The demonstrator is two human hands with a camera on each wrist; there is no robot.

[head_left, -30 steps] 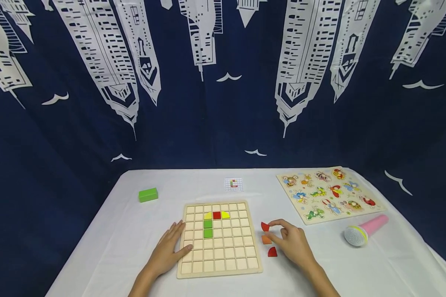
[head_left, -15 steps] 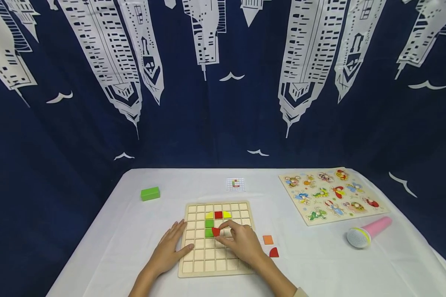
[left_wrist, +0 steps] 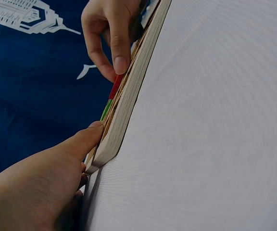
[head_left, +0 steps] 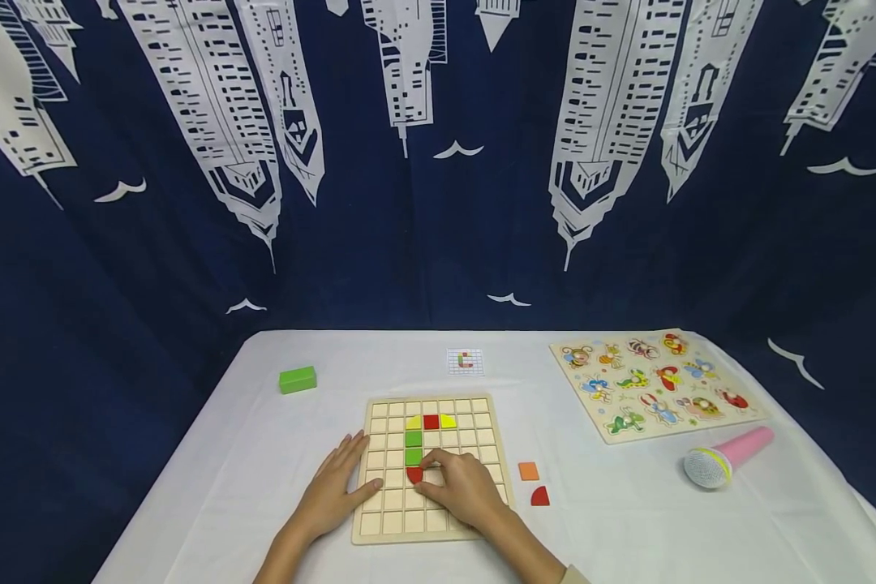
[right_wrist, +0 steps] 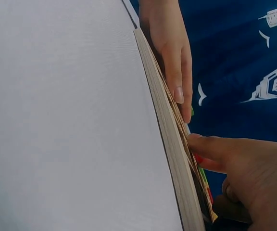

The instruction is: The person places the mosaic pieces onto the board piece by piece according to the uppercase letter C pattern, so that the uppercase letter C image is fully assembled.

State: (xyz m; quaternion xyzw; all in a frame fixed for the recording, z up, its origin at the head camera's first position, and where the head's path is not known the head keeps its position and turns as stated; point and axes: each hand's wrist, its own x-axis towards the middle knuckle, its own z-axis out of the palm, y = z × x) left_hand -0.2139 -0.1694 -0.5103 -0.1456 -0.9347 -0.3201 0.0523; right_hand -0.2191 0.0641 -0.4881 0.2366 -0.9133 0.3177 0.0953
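A wooden grid board (head_left: 394, 523) lies on the table, bearing two green squares (head_left: 414, 448), a red square (head_left: 431, 422) and two yellow rounded pieces (head_left: 448, 422). My right hand (head_left: 467, 491) pinches a red quarter-circle piece (head_left: 414, 475) between thumb and forefinger, in the cell just below the lower green square. In the left wrist view that red piece (left_wrist: 114, 87) shows under the fingertips. My left hand (head_left: 334, 491) rests on the board's left edge with its fingers straight and the thumb over the rim. In the right wrist view the left hand (right_wrist: 171, 53) lies along the board's far side.
Right of the board lie an orange square (head_left: 529, 471) and another red quarter-circle (head_left: 540, 496). A small pattern card (head_left: 465, 362) sits behind it. Farther off are a green block (head_left: 298, 380), an insect puzzle board (head_left: 650, 385) and a pink toy microphone (head_left: 730, 457).
My right hand has picked up the upper red quarter-circle from beside the board and carried it left onto the grid, then down below the green squares. The left hand has stayed on the board.
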